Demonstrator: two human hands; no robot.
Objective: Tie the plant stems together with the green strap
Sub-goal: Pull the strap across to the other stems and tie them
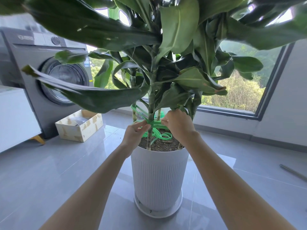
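Note:
A tall leafy plant stands in a white ribbed pot [159,178] on the floor. Its thin mottled stems [151,103] rise from the soil. A green strap [157,126] runs around the stems just above the soil, with another length looped higher at the back left and loose coils lying on the soil. My left hand [134,132] pinches the strap at the front of the central stem. My right hand [178,124] pinches the strap to the right of that stem. Both hands are close together above the pot's rim.
A grey washing machine [49,72] stands at the left, with an open wooden box [79,125] on the floor before it. A white cabinet [15,117] fills the far left. A large window [240,83] lies behind the plant. A metal rod [294,172] lies on the tiles at right.

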